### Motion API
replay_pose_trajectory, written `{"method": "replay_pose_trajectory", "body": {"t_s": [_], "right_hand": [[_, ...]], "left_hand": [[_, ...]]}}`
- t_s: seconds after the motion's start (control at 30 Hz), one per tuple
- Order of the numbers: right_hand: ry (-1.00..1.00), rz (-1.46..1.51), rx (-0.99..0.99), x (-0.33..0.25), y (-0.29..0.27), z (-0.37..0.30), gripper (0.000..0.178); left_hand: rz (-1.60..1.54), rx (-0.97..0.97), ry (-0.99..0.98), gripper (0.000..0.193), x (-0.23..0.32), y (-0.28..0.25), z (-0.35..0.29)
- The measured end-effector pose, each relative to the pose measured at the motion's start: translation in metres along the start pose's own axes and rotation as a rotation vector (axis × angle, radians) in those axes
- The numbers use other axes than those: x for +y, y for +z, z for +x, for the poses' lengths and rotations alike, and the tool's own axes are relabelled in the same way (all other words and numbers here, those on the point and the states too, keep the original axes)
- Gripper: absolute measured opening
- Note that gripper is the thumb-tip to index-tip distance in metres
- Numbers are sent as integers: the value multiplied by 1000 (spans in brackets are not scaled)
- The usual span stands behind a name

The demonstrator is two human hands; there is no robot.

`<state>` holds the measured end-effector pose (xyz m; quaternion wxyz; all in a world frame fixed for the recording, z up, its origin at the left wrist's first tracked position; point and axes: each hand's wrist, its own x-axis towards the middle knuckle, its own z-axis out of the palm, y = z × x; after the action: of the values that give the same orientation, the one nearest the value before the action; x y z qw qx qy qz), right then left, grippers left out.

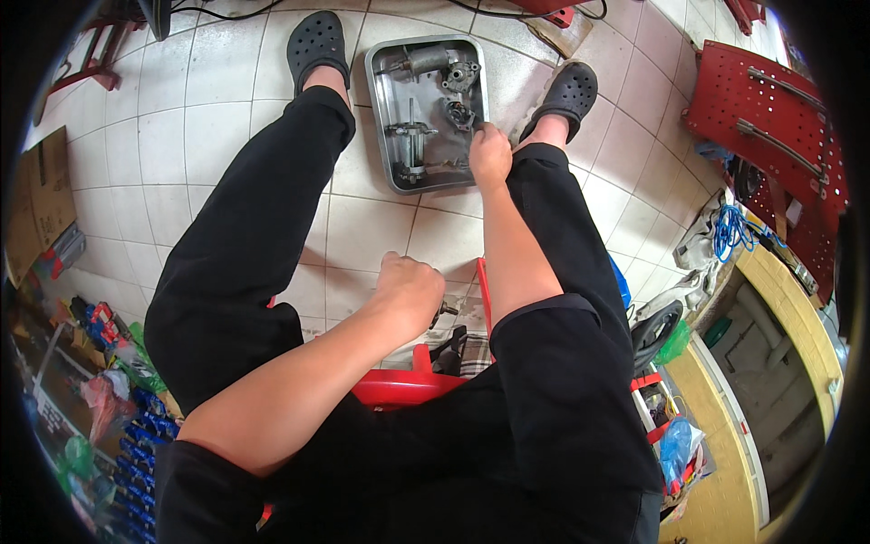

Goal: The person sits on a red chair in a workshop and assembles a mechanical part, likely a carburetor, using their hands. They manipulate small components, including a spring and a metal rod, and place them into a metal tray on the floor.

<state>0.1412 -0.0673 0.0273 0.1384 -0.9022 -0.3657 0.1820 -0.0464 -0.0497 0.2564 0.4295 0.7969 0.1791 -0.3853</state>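
A grey metal tray (372, 109) lies on the floor between my feet. Inside it are several greasy metal parts: a cylindrical motor (422, 62), a round cast housing (460, 76), a smaller dark part (459, 114) and a rotor on a shaft (411, 142). My right hand (490, 156) is closed at the tray's near right rim, its fingers apparently over the edge. Closer to my body, my left hand (408, 292) makes a fist above the floor. A small dark metal part (444, 311) sticks out of it, mostly hidden by the hand.
Beneath me is a red plastic stool (408, 388). A red perforated metal panel (761, 118) stands at the right, near a coiled blue cable (732, 231). Cardboard (41, 208) and clutter are at the left. A flat brown piece (562, 34) lies beyond my right shoe (566, 95).
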Motion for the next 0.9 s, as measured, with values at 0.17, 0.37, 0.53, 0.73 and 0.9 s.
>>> {"method": "replay_pose_trajectory", "body": {"t_s": [0.17,0.37,0.53,0.73,0.9], "right_hand": [[-141,-216,-44,-17,6,-5,28],[-332,-445,-82,-11,15,16,28],[-246,-294,-222,-24,-9,32,32],[2,-21,-649,-16,-57,63,48],[4,-95,-816,-83,-172,54,51]], "left_hand": [[-13,-18,-15,7,2,-6,-3],[-2,-10,-35,10,1,1,3],[10,-35,-51,16,1,0,7],[54,28,-21,24,6,-1,9],[95,-41,-6,30,10,-7,18]]}}
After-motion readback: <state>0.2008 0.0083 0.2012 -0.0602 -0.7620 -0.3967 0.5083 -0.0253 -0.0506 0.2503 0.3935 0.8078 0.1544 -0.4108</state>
